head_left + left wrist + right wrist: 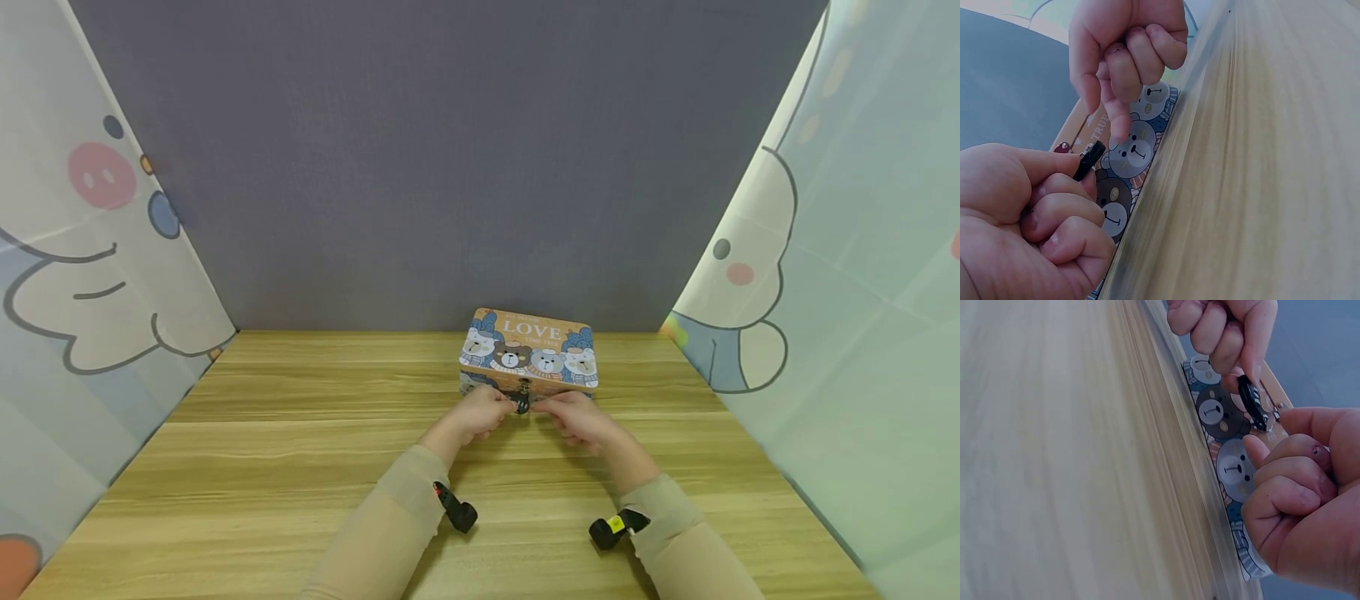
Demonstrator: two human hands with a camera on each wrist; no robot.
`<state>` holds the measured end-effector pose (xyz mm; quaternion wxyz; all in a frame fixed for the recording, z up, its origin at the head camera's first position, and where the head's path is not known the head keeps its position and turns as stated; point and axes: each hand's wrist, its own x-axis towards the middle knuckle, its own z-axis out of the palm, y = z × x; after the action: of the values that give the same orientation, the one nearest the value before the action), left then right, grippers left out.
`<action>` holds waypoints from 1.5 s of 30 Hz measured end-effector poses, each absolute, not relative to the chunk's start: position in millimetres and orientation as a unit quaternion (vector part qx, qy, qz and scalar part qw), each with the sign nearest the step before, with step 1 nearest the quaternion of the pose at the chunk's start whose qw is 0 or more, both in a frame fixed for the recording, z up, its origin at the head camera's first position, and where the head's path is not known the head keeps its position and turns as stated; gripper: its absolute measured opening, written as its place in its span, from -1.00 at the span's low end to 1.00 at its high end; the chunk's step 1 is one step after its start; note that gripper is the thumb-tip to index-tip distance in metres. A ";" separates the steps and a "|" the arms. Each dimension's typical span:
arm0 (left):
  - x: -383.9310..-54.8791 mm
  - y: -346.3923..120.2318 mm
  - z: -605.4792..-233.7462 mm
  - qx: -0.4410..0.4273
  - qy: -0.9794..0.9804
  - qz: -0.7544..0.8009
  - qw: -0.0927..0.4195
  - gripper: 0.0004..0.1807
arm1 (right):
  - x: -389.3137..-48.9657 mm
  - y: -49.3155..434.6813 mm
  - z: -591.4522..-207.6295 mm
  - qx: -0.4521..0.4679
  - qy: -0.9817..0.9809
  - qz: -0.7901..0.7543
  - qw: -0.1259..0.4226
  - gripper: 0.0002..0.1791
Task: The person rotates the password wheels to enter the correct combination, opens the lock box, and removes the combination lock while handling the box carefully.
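Observation:
A rectangular tin box (491, 354) printed with cartoon bears and the word LOVE sits at the back of the table. At its front hangs a small black combination padlock (1249, 399) with pale marks along one side, close to the metal latch (525, 384). My left hand (480, 411) pinches the padlock between thumb and index finger, the other fingers curled in. To the right of it is my right hand (581, 418), its thumb and index finger extended and spread apart near the shackle, the remaining fingers folded. Nothing shows between that thumb and finger.
The box stands on a wood-grain table (300, 475), close to a dark grey panel (450, 167) at the back. Cartoon-printed curtains (862, 350) hang on both sides. A small black camera (459, 510) is strapped at each wrist over the beige sleeves.

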<state>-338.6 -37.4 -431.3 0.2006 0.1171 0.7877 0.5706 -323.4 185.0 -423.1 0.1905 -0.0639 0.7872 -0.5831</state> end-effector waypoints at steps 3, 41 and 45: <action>-338.3 -37.9 -430.8 0.113 0.787 0.572 0.202 -0.67 | -322.1 188.4 -421.2 -0.063 0.790 -0.580 0.189 -0.58; -337.8 -39.2 -428.8 0.117 0.787 0.571 0.204 -0.68 | -322.9 164.0 -426.4 -0.066 0.840 -0.524 0.125 -0.57; -338.1 -39.3 -429.6 0.118 0.786 0.572 0.203 -0.69 | -323.1 161.8 -426.6 -0.056 0.840 -0.524 0.129 -0.56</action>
<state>-338.1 -39.3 -429.6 0.2033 0.1179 0.7857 0.5722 -323.1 161.8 -426.6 0.1289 -0.0560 0.8398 -0.5244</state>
